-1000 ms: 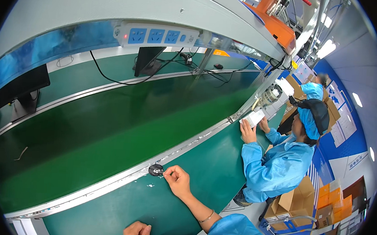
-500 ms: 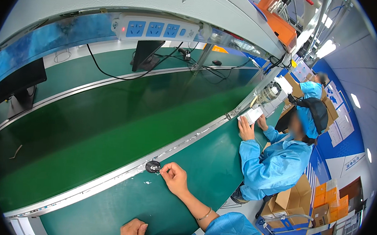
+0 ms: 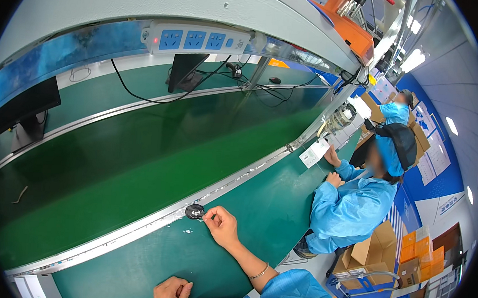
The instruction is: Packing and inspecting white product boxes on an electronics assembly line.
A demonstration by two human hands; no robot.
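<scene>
A flat, round black disc point(image 3: 194, 212) with white print lies at the metal edge strip of the green bench. Thumb and forefinger of my right hand point(image 3: 222, 228) are pinched together at the disc's right rim, with the other fingers curled in. Closer to me, at the bottom of the view, my left hand point(image 3: 172, 294) rests on the bench with its fingers curled under and the thumb a little apart. Nothing shows in it.
A green conveyor belt point(image 3: 127, 158) runs beyond the metal strip point(image 3: 133, 234). White flecks point(image 3: 188, 231) lie near the disc. On the right a co-worker in blue point(image 3: 351, 206) handles a white box point(image 3: 314, 152). A power strip point(image 3: 197, 38) hangs overhead.
The disc has turned slightly at my right fingertips. My left hand has barely shifted. The co-worker's white box has tilted, and one of that person's hands has left it and moved down.
</scene>
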